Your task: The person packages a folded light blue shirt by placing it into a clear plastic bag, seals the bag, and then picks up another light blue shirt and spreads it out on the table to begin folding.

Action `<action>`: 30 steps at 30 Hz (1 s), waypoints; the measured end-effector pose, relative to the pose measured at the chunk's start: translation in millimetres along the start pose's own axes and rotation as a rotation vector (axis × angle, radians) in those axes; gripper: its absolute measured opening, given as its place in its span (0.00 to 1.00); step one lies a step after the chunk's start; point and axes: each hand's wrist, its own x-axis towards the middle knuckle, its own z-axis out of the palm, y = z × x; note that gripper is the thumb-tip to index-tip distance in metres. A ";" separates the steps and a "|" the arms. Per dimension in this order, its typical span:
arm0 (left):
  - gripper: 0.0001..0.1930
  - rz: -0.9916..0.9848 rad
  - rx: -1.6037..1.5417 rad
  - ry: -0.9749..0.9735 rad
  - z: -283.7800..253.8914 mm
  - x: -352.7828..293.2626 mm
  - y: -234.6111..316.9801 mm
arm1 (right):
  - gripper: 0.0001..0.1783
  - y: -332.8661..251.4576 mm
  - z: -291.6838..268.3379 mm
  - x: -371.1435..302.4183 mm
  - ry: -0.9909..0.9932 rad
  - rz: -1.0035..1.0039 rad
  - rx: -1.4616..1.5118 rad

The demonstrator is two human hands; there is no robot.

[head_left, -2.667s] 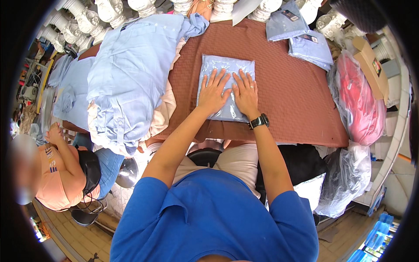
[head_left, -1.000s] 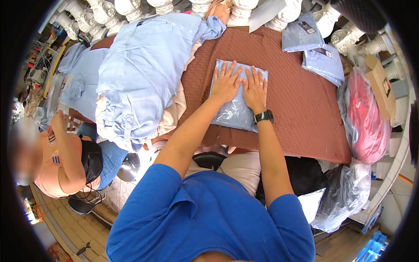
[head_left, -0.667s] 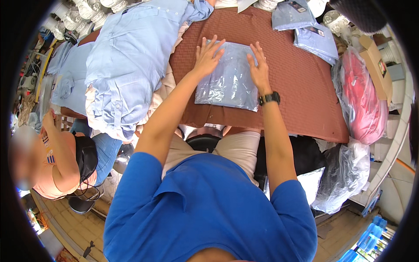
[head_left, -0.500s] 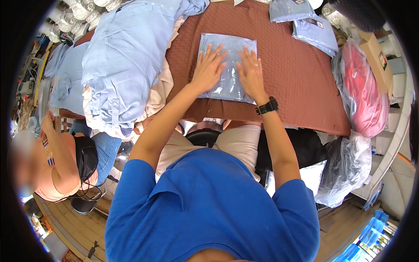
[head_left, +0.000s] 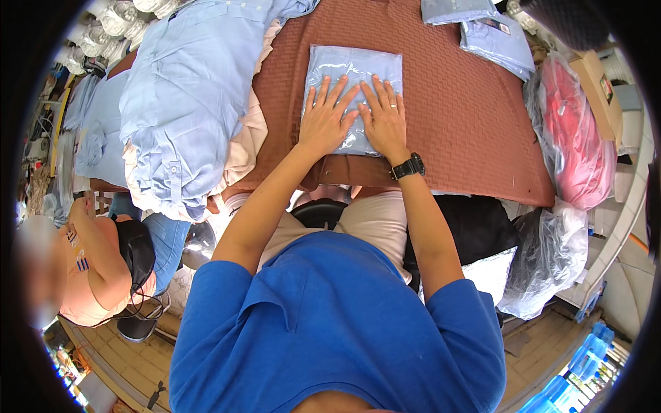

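A folded light-blue shirt in a clear plastic bag (head_left: 354, 60) lies flat on the table, in front of me. My left hand (head_left: 326, 120) presses on the bag's left half, its fingers stretched out and a little spread. On the right half rests my right hand (head_left: 383, 118), also flat with the fingers apart. The two hands are close together, thumbs almost meeting over the middle of the bag. A black watch sits on my right wrist. Neither hand grips anything.
A brown textured cloth (head_left: 468, 131) covers the table. Light-blue shirts (head_left: 193, 82) are heaped at the left, over cream fabric. Bagged folded shirts (head_left: 496, 45) lie far right. Red items in clear plastic (head_left: 568, 131) stand by a cardboard box (head_left: 597, 93). A seated person (head_left: 96, 268) is at my left.
Both hands have come closer together and slid slightly nearer to me on the bag, staying flat. The whole view has shifted slightly.
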 end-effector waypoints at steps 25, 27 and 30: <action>0.26 -0.128 0.031 0.065 30.4 65.7 -24.0 | 0.28 19.7 29.1 59.6 0.026 0.103 -0.080; 0.26 -0.131 0.040 0.055 30.5 66.4 -23.5 | 0.28 18.5 27.7 59.3 0.029 0.108 -0.060; 0.26 -0.122 0.032 0.070 30.4 66.9 -22.9 | 0.28 18.4 26.3 60.8 0.031 0.111 -0.048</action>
